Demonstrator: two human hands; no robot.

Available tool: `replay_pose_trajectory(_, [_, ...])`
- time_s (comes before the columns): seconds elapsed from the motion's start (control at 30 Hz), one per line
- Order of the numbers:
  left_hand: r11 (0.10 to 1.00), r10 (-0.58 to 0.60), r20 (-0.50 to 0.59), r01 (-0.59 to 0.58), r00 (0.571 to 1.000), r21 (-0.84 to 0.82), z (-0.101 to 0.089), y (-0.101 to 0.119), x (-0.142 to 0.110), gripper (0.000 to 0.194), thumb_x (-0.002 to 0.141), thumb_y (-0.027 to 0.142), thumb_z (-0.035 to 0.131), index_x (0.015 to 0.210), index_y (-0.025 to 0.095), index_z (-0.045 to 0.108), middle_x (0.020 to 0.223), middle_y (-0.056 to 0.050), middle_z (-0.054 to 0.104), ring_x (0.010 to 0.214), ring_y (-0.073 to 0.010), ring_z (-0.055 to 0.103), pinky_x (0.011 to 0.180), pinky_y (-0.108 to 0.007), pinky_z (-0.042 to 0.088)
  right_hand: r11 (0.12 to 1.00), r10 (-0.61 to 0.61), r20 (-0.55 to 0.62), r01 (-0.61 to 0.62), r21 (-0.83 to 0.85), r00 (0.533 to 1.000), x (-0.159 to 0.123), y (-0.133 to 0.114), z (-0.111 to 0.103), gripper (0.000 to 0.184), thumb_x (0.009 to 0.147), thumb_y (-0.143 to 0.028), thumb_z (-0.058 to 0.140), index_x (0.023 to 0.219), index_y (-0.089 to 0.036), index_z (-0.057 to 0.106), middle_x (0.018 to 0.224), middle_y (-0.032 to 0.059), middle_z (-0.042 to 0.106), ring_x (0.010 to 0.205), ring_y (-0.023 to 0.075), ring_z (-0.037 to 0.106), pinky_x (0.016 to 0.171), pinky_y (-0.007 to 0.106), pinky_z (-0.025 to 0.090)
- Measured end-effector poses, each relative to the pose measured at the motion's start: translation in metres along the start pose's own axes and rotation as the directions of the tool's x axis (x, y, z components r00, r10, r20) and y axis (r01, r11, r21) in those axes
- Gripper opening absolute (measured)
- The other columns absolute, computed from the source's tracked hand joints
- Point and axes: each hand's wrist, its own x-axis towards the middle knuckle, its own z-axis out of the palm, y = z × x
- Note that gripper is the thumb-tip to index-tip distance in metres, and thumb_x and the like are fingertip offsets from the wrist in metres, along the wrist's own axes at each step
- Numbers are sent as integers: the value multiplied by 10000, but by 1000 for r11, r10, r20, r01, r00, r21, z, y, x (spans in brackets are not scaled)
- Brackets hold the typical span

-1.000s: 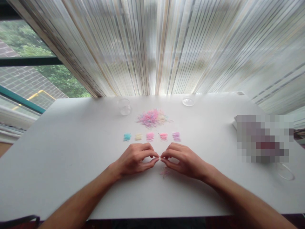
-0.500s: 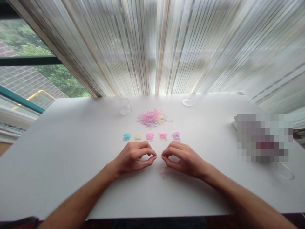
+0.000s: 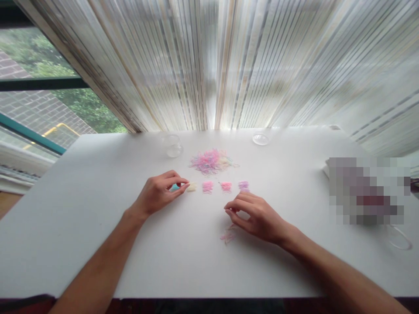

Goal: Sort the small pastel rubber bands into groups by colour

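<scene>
Left hand point(image 3: 159, 192) closer — pale-yellow strand bundle point(image 3: 193, 187) at its fingertips, rightward; right hand point(image 3: 257, 216) nearer table point(image 3: 170, 261) front edge. Both pinched — can't tell if holding anything.

Looks like a home interior; cannot tell which room. Judged from striped sheer curtain point(image 3: 255, 65) hung beyond far edge of plain white table point(image 3: 94, 235), and from green window frame point(image 3: 31, 134) at left, facing trees point(image 3: 88, 107) and grey brickwork point(image 3: 36, 102) outside.
</scene>
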Motion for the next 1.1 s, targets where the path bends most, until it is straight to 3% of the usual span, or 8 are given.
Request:
replay_pose_trajectory(0.23, [999, -26, 98, 29, 995, -19, 2, 0, -2, 195, 964, 288, 603, 929, 193, 769, 838, -13, 676, 593, -70, 538, 519, -173, 391, 1000, 2, 6, -2, -8, 1000, 0, 1, 0, 131, 960, -160, 545, 898, -192, 656, 735, 26, 658, 664, 151, 559, 622, 269, 427])
replay_pose_trajectory(0.77, [996, -84, 49, 82, 995, 33, 2, -7, -2, 201, 951, 336, 619, 929, 223, 784, 820, 3, 684, 582, -84, 504, 558, -199, 403, 1000, -9, 15, 9, -2, 1000, 0, 2, 2, 124, 953, -147, 555, 891, -189, 654, 726, 18, 655, 648, 145, 552, 612, 262, 416])
replay_pose_trajectory(1.1, [993, -95, 74, 90, 993, 73, 4, -6, -2, 211, 955, 349, 609, 937, 230, 782, 828, 12, 685, 589, -83, 536, 568, -200, 409, 1000, -3, 21, 3, -3, 1000, 0, 3, 1, 126, 948, -145, 557, 888, -188, 659, 728, 20, 658, 656, 147, 559, 623, 263, 415])
